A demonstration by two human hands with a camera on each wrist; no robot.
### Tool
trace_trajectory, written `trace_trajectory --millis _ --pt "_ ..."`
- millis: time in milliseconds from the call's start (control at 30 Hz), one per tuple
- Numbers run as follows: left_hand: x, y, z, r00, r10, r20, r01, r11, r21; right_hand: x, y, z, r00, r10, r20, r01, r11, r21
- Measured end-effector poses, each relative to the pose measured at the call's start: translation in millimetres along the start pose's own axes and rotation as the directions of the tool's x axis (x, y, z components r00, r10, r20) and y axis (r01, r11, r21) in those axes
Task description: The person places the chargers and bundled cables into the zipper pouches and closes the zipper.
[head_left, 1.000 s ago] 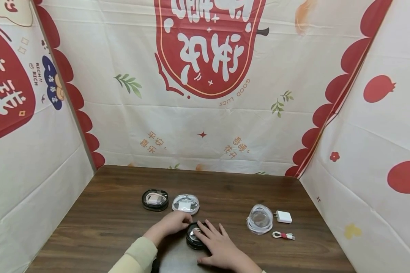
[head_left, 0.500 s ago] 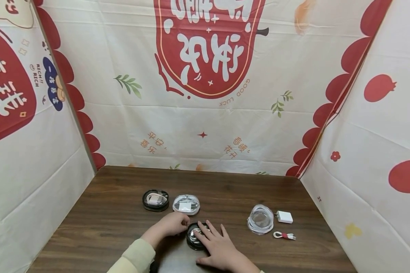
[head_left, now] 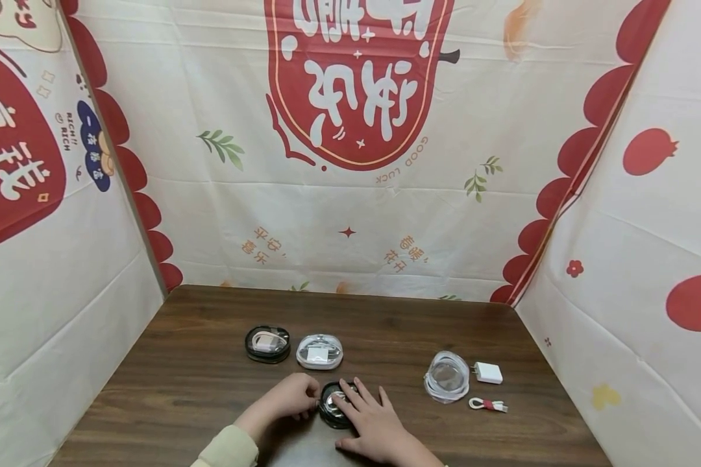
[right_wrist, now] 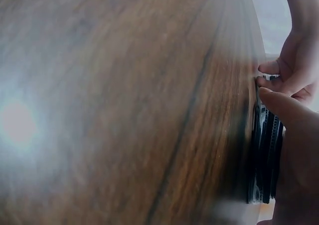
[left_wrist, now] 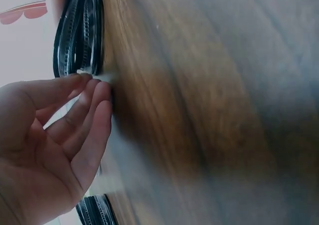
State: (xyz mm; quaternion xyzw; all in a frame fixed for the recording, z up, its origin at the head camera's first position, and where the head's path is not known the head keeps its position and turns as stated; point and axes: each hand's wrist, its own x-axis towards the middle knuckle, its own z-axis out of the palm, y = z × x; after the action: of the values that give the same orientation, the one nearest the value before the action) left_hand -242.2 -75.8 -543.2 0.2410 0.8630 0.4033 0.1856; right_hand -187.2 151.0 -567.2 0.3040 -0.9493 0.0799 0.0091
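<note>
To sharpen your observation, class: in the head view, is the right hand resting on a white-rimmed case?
No, the right hand rests on a black-rimmed case that lies on the table.

Am seeing left sleeve [head_left: 228,449], pale creamy yellow with tiny hint of green. Sleeve is looking soft and puffy, wider than wrist [head_left: 254,418] coming out of it. In right wrist view, same sleeve is peeking in at top corner, looking darker and grayer. Right sleeve [head_left: 446,464] is showing only as tiny pale bit at bottom of head view. Left hand [head_left: 289,397] and right hand [head_left: 378,423] are both showing bare. Left palm [left_wrist: 45,160] is showing thin crease lines.
</note>
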Motion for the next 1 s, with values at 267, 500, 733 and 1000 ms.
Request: trace_trajectory --millis 267,500,733,1000 --pt "-6.3 6.0 9.1 0.995 -0.066 -0.07 0.064 0.998 -0.024 2.2 -5.7 -8.1 0.997 0.064 0.036 -0.066 0.996 0.053" --pt "-4.3 4.4 14.9 0.987 -0.023 -0.158 0.046 0.988 0.149 2.0 -5.3 -13.4 0.996 0.068 0.061 -0.075 0.99 0.122" --pt "3.6 4.0 15.0 0.986 0.055 -0.158 -0.012 0.965 0.262 -0.6 10.0 -19.1 0.996 -0.085 0.01 0.083 0.991 0.102" --pt "19.3 5.5 11.6 0.971 0.137 -0.195 -0.042 0.904 0.425 2.7 22.2 -23.2 0.989 -0.141 0.043 0.137 0.988 0.077"
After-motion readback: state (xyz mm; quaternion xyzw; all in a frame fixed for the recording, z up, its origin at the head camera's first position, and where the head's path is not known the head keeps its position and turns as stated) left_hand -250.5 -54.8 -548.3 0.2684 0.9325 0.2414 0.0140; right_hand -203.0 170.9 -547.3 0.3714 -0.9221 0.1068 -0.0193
